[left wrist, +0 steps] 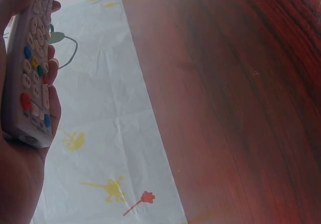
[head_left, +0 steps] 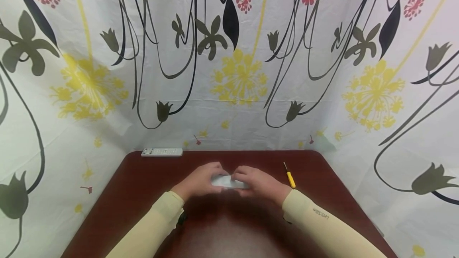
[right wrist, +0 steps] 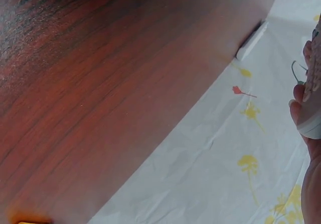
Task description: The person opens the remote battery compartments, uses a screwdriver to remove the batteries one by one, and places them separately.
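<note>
A white remote control (head_left: 226, 181) is held above the table between both hands. My left hand (head_left: 201, 179) grips its left end, and my right hand (head_left: 261, 184) grips the right end. In the left wrist view the remote control (left wrist: 34, 76) shows its keypad, with red, blue, yellow and green buttons, and the left hand (left wrist: 20, 176) has its thumb along one edge and fingertips at the other. At the right border of the right wrist view, fingers (right wrist: 296, 111) curl behind the remote control (right wrist: 312, 111); much of that hand lies outside the frame.
A second white remote control (head_left: 162, 152) lies at the table's back left edge. To the right of the hands lies a screwdriver (head_left: 290, 178) with a yellow handle. A flower-printed curtain (head_left: 236, 130) surrounds the dark red wooden table (head_left: 118, 202) at the back and sides.
</note>
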Action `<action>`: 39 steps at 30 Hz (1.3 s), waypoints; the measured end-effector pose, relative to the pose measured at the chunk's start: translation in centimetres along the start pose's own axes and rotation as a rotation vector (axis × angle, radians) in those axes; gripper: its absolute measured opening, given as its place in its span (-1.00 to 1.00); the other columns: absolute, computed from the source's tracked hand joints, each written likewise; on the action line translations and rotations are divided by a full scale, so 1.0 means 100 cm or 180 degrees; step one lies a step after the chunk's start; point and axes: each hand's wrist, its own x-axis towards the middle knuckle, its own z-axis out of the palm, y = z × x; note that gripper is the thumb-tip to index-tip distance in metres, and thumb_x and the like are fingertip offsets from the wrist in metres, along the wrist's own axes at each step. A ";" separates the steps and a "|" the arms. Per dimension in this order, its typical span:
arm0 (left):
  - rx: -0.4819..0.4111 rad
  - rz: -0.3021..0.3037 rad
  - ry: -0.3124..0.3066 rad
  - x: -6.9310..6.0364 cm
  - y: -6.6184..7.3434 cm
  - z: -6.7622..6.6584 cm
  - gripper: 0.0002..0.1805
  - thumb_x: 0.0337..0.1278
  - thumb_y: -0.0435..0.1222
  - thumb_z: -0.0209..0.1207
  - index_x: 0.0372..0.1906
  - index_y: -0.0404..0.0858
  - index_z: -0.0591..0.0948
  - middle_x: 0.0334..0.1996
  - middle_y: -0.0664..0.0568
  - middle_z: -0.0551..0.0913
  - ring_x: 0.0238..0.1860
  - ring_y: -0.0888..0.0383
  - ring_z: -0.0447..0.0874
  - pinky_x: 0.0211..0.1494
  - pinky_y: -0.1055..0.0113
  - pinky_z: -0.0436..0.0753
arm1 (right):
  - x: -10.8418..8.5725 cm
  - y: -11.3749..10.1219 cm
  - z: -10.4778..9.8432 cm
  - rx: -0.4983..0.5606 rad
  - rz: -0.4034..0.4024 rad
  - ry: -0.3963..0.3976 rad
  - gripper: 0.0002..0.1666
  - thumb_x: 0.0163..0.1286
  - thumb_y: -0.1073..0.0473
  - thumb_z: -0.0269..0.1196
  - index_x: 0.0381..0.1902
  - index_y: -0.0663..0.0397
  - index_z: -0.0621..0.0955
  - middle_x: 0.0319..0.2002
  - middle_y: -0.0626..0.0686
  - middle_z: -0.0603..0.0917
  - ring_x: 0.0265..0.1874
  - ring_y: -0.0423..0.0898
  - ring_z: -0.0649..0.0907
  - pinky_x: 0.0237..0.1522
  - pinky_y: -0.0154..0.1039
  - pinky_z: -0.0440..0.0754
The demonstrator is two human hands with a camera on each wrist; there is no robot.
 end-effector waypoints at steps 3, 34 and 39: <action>0.0026 0.0010 -0.0007 0.000 0.002 -0.001 -0.55 0.27 0.16 0.54 0.19 0.20 0.78 -0.06 0.33 0.58 -0.05 0.27 0.56 0.00 0.27 0.64 | 0.001 0.000 0.000 -0.0034 -0.0002 -0.0040 -0.43 0.37 0.08 0.59 0.27 -0.30 0.64 0.10 -0.18 0.59 0.01 -0.21 0.59 0.04 -0.33 0.69; 0.0129 0.0102 0.0126 -0.001 0.003 -0.001 -0.58 0.25 0.04 0.56 0.17 0.12 0.79 -0.11 0.30 0.56 -0.12 0.26 0.55 -0.08 0.29 0.62 | 0.001 -0.001 0.001 -0.0021 0.0104 -0.0009 -0.49 0.46 0.02 0.52 0.29 -0.24 0.62 0.10 -0.19 0.59 -0.02 -0.22 0.61 -0.01 -0.31 0.68; 0.0152 0.0117 0.0129 -0.001 0.003 -0.002 -0.58 0.26 0.05 0.54 0.18 0.12 0.80 -0.12 0.31 0.56 -0.13 0.27 0.55 -0.10 0.31 0.62 | 0.001 -0.002 0.002 0.0040 0.0140 0.0035 -0.52 0.50 -0.03 0.49 0.29 -0.28 0.61 0.14 -0.21 0.59 0.01 -0.23 0.61 0.03 -0.29 0.69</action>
